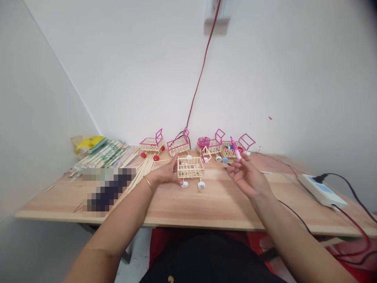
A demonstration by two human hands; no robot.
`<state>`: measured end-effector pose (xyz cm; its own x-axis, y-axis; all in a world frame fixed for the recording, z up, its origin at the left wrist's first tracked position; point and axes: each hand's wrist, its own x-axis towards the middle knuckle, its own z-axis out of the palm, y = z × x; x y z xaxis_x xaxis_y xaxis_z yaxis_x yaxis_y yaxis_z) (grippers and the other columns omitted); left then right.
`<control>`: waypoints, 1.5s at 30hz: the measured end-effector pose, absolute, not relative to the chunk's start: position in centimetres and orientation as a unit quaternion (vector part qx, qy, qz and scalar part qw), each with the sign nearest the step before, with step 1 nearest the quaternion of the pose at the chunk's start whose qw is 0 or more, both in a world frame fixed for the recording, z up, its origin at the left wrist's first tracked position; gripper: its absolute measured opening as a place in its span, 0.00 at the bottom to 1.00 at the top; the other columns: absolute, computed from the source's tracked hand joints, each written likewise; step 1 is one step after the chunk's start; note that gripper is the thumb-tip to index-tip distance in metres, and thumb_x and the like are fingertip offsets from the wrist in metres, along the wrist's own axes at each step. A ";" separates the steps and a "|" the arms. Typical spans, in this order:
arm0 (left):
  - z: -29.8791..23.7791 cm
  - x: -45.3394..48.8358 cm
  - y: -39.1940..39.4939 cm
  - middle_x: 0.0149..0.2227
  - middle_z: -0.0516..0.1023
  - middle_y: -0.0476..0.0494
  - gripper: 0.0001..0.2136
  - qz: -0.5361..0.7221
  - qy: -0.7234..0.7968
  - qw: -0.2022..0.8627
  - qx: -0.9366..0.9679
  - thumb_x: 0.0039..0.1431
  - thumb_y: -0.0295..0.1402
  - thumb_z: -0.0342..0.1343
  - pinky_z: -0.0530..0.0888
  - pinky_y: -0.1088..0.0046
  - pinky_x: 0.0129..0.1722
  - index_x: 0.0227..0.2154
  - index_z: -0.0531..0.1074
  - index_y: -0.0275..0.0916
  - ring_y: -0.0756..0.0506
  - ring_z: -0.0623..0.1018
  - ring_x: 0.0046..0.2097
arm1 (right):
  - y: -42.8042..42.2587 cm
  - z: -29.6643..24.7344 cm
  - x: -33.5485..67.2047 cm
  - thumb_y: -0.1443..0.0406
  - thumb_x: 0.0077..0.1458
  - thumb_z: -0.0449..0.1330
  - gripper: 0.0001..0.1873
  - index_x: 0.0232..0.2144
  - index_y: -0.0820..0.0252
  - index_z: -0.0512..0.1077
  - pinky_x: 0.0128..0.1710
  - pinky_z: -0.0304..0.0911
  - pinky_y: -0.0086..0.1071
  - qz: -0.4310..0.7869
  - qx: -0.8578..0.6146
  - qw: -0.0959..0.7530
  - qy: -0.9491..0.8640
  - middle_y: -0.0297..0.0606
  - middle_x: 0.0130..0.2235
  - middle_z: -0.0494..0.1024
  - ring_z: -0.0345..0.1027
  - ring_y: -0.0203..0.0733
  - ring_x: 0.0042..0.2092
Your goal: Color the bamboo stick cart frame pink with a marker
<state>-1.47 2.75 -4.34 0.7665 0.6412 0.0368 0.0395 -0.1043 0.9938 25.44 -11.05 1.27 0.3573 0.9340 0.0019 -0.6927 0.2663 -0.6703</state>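
My left hand (167,173) is closed round the left end of a small cart built of pale wooden sticks (191,169), its thumb at the front. The cart stands upright on the table, with white round wheels under it. Between the fingers of my right hand (249,177), a pink marker pen (235,146) points up and slightly left, to the right of the cart and apart from it. A small loose frame of sticks with a pink edge (205,153) shows just behind the cart.
Similar carts with pink handles, such as this one (152,144), line the wall beside a pink cup (204,142). Loose sticks (143,169) and bagged sticks (110,153) lie left, near a blurred patch (108,190). A power strip (321,190) with cords sits right.
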 end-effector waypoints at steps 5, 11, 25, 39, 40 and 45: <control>-3.8 -1.5 2.5 0.70 0.53 0.27 0.75 0.231 0.252 0.610 0.715 0.29 0.28 0.76 0.51 0.49 0.68 0.68 0.19 0.46 0.33 0.58 0.70 | -12.9 -1.8 22.6 0.67 0.46 0.70 0.16 0.36 0.48 0.70 0.44 0.71 0.54 0.574 -0.324 0.739 -0.138 0.23 0.29 0.75 0.71 0.36 0.32; -3.9 -1.5 2.5 0.70 0.53 0.26 0.75 0.231 0.248 0.602 0.722 0.30 0.28 0.76 0.51 0.49 0.69 0.68 0.18 0.45 0.34 0.58 0.70 | -13.5 -4.5 20.8 0.66 0.49 0.68 0.16 0.39 0.45 0.69 0.47 0.69 0.57 0.584 -0.354 0.723 -0.107 0.23 0.33 0.77 0.74 0.38 0.37; -3.7 -2.5 3.3 0.62 0.68 0.28 0.71 0.238 0.244 0.634 0.694 0.30 0.24 0.76 0.53 0.45 0.67 0.70 0.30 0.50 0.34 0.65 0.66 | -9.9 -3.6 21.9 0.67 0.46 0.68 0.16 0.36 0.47 0.69 0.43 0.71 0.53 0.560 -0.374 0.731 -0.109 0.24 0.32 0.76 0.71 0.38 0.34; -3.6 -2.9 2.7 0.41 0.78 0.43 0.65 0.155 0.240 0.691 0.664 0.39 0.24 0.74 0.73 0.56 0.50 0.70 0.31 0.53 0.40 0.81 0.47 | -5.6 -2.2 24.7 0.59 0.44 0.65 0.16 0.38 0.50 0.69 0.33 0.62 0.28 0.412 -0.450 0.753 -0.246 0.25 0.30 0.73 0.68 0.34 0.34; -3.6 -2.8 2.6 0.41 0.78 0.43 0.65 0.151 0.243 0.694 0.661 0.38 0.24 0.74 0.73 0.57 0.49 0.70 0.31 0.52 0.40 0.81 0.47 | -6.0 -2.2 24.8 0.58 0.46 0.65 0.16 0.38 0.51 0.70 0.34 0.62 0.27 0.371 -0.456 0.762 -0.271 0.26 0.30 0.73 0.68 0.34 0.35; -3.7 -2.2 2.2 0.39 0.78 0.44 0.66 0.142 0.264 0.696 0.653 0.36 0.24 0.75 0.75 0.63 0.46 0.70 0.32 0.47 0.41 0.82 0.45 | -8.7 -1.7 25.2 0.53 0.55 0.61 0.17 0.43 0.54 0.71 0.40 0.64 0.32 0.155 -0.510 0.706 -0.466 0.30 0.32 0.73 0.68 0.37 0.36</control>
